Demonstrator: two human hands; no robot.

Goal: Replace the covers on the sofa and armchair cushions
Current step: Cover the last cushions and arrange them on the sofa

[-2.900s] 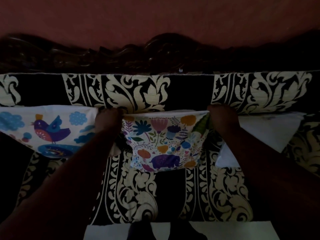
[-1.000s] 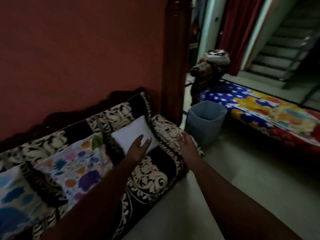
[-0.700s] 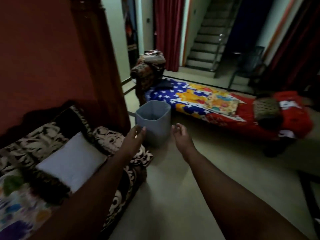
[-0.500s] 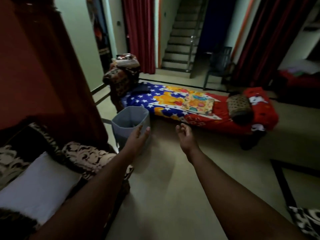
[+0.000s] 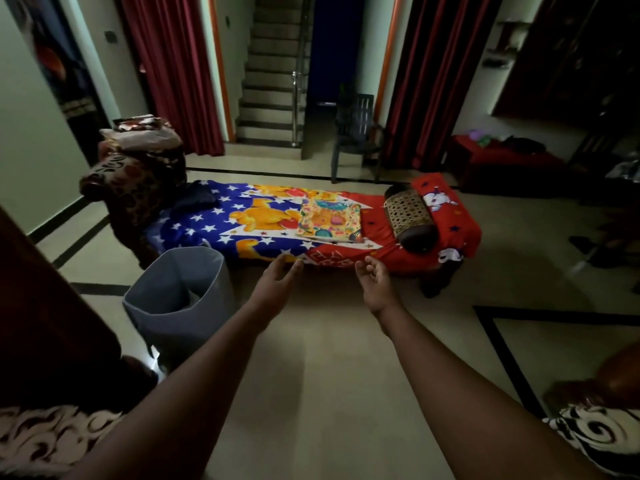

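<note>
No legible writing is seen. Both arms are held out over the smooth pale floor (image 5: pixel 329 393); the left hand (image 5: pixel 277 284) and right hand (image 5: pixel 375 284) are released, fingers relaxed, nothing grasped. A cartoon-printed cushion cover (image 5: pixel 329 220) lies flat on the low bed (image 5: pixel 450 230), beside a woven-patterned bolster (image 5: pixel 408 216). A soft grey fabric bin (image 5: pixel 173 317) stands nearby.

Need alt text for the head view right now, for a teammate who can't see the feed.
Both arms reach forward over a bare floor, left hand and right hand open and empty. Ahead lies a low bed in a bright cartoon sheet; a grey bin stands at left, and stairs rise behind.
</note>
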